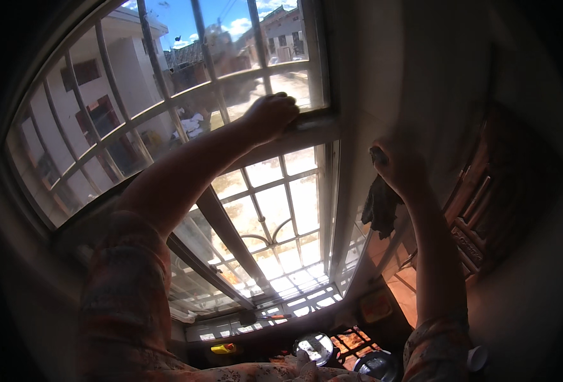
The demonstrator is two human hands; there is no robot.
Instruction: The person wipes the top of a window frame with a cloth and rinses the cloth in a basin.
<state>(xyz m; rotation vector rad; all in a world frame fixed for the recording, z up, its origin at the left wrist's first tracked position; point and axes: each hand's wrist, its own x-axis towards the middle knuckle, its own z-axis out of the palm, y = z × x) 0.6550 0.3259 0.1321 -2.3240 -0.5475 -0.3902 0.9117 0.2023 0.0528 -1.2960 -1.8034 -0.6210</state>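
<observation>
In front of me is a tall window with a pale frame. My left hand (272,117) is raised, its fingers curled over the crossbar (305,130) between the upper and lower panes. My right hand (398,164) is closed around a dark, crumpled cloth (380,207), which hangs down beside the pale wall to the right of the window. The upper pane (167,110) shows metal bars behind it. Below the crossbar, strong light comes through the barred lower opening (286,205), next to a sliding sash (214,243).
On the sunlit sill (310,305) lies an orange-handled tool (274,317). Below it are a yellow object (223,348), a shiny round metal lid or pan (315,348) and a dark bowl-like vessel (376,366). Carved wooden furniture or a door (470,234) stands right, near a white cup (477,358).
</observation>
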